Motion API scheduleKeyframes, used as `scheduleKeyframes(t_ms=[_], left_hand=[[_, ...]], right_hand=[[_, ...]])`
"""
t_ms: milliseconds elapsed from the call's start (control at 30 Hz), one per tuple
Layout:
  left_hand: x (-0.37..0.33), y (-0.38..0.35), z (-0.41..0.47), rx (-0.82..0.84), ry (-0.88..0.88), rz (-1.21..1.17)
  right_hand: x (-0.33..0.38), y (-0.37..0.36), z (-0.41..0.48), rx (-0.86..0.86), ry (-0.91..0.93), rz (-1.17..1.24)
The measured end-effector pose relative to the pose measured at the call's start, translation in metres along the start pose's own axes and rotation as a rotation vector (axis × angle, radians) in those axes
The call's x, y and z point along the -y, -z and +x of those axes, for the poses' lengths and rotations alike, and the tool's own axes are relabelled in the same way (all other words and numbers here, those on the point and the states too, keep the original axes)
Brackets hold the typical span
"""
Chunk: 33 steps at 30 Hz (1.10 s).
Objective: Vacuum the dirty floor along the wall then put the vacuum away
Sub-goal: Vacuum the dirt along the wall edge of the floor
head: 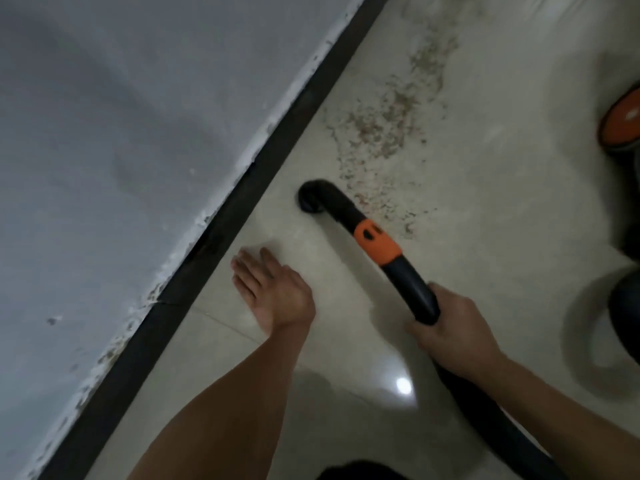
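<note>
Gripping vacuum wand (391, 258), right hand (453, 330) wrapped around

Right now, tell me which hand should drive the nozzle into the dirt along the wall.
Right. The right hand grips the vacuum tube, its nozzle just short of the dirt; the left hand is open, holding nothing.

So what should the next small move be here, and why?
Probably the right hand should push the vacuum nozzle forward into the scattered debris: its mouth sits over clean-looking tile, the debris lies just ahead beside the dark baseboard, and the left hand is open, holding nothing.
</note>
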State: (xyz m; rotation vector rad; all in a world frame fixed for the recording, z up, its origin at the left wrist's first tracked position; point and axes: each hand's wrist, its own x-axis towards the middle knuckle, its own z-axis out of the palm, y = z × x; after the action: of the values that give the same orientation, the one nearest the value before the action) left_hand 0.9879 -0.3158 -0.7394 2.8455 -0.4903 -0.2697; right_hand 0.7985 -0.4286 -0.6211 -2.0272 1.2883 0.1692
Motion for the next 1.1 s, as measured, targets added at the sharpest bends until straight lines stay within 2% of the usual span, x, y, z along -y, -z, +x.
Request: scheduleKeyframes(t_ms=[200, 333, 500, 700, 800, 867, 1033, 1100], left_hand=[[-0.002, 0.002, 0.0, -0.01, 0.006, -0.018], [-0.001, 0.003, 0.002, 0.0, 0.025, 0.003], [0.001, -0.001, 0.004, 0.01, 0.034, -0.014], [0.001, 0.0, 0.003, 0.0, 0.028, -0.009], [0.001, 0.0, 0.003, -0.016, 0.023, -0.016], [0.001, -0.001, 0.003, -0.025, 0.014, -0.017], [0.002, 0.0, 0.003, -0.019, -0.004, -0.021], [0.001, 0.001, 0.003, -0.019, 0.0, -0.03]], right_hand=[[-0.076, 0.019, -0.077, 0.027, -0.234, -0.031], [-0.117, 0.034, -0.1, -0.09, -0.352, -0.031], [-0.143, 0.051, -0.09, -0.246, -0.48, 0.139], [-0.123, 0.046, -0.046, -0.3, -0.39, 0.291], [-0.116, 0.03, -0.058, -0.172, -0.277, 0.239], [-0.119, 0.029, -0.068, -0.124, -0.264, 0.177], [-0.118, 0.057, -0.047, -0.288, -0.352, 0.213], [-0.108, 0.06, -0.037, -0.306, -0.325, 0.208]])
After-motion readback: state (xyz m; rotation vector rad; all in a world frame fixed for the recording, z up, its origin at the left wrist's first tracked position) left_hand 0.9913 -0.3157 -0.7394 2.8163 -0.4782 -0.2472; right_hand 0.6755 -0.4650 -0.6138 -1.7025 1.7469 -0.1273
